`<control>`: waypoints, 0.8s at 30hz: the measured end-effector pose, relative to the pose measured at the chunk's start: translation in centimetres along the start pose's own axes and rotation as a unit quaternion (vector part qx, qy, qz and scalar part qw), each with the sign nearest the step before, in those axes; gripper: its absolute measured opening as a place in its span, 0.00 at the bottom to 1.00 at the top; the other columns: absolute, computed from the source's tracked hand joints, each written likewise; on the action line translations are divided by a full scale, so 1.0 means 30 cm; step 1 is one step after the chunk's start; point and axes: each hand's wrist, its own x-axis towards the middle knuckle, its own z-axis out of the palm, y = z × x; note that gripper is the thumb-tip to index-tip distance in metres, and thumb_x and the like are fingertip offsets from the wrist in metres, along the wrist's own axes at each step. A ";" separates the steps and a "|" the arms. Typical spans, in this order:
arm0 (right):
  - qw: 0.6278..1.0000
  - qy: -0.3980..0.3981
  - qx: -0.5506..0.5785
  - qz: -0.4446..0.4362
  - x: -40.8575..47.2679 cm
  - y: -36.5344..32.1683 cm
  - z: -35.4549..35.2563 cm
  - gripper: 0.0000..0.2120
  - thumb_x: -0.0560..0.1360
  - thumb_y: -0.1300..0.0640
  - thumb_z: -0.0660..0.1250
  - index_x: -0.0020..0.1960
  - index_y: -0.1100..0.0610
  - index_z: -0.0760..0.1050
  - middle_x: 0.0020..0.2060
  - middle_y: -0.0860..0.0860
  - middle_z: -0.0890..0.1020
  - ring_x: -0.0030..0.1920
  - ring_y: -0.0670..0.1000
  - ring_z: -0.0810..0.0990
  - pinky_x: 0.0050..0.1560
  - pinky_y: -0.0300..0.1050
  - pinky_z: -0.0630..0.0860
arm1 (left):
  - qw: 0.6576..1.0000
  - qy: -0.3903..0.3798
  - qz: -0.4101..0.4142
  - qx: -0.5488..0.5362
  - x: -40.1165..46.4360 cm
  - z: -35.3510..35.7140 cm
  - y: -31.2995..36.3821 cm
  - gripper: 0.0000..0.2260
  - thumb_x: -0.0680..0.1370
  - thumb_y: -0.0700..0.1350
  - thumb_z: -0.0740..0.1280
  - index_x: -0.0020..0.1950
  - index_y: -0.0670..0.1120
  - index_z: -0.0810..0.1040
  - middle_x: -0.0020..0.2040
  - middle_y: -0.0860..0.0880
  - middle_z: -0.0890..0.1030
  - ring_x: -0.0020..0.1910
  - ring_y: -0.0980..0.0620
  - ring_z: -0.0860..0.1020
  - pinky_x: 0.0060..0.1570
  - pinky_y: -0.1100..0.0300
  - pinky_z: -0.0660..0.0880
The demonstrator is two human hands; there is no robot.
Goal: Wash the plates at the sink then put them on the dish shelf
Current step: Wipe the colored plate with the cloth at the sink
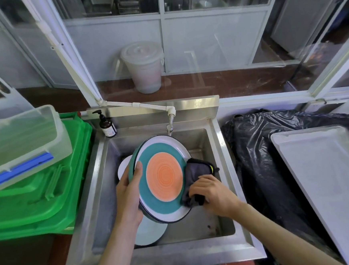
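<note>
The left hand [128,195] grips the rim of a tilted plate [162,178] with an orange centre, over the sink [218,141]; the right hand [213,194] clutches a dark cloth [196,172] against its opposite edge; more plates [149,231] lie below the left hand

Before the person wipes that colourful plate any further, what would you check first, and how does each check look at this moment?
1. Left hand grips the teal and orange plate by its rim: ok.
2. Right hand holds the dark cloth against the plate: ok.
3. Plate is over the steel sink, under the tap: ok.
4. Water running: cannot tell.
5. Soap bottle upright at the sink's back corner: ok.
6. More plates wait in the basin: ok.
</note>
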 end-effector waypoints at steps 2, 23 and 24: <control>0.999 0.026 0.041 0.011 -0.007 -0.037 0.018 0.19 0.64 0.65 0.75 0.53 0.50 0.83 0.50 0.43 0.85 0.53 0.47 0.83 0.60 0.50 0.77 | 1.000 0.010 0.003 -0.007 0.005 -0.001 0.009 0.18 0.77 0.57 0.72 0.64 0.52 0.83 0.59 0.50 0.86 0.62 0.47 0.83 0.66 0.40 0.77; 0.911 0.286 0.177 0.240 0.354 -0.134 0.082 0.22 0.73 0.64 0.69 0.64 0.49 0.83 0.62 0.44 0.82 0.64 0.51 0.76 0.69 0.53 0.71 | 0.996 -0.035 -0.078 -0.029 -0.033 0.044 -0.025 0.17 0.78 0.54 0.72 0.66 0.50 0.83 0.59 0.44 0.86 0.60 0.44 0.84 0.64 0.44 0.78; 0.914 0.283 0.182 0.228 0.346 -0.150 0.084 0.23 0.72 0.64 0.69 0.64 0.49 0.83 0.62 0.44 0.82 0.64 0.52 0.77 0.69 0.53 0.71 | 0.996 -0.036 -0.081 -0.031 -0.030 0.045 -0.026 0.18 0.79 0.54 0.71 0.66 0.49 0.82 0.60 0.44 0.86 0.60 0.43 0.84 0.65 0.43 0.78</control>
